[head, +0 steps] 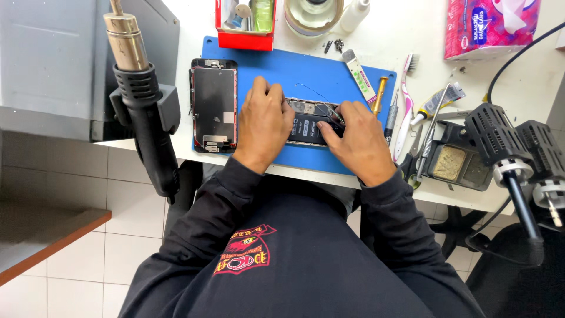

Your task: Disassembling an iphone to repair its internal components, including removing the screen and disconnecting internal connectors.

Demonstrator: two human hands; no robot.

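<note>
So both hands are pressing on the open phone (309,122) mid-mat (329,70): left hand (263,121) flat, right hand (358,141) pinching a thin tool. Screen (213,106) is lying just left, heat gun (144,106) hanging beside it, toothbrush (406,106) and screwdriver (379,94) crowding the right.

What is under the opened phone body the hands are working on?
A blue mat lies under the opened phone body, on the white table. The left hand and right hand cover the phone's ends.
</note>
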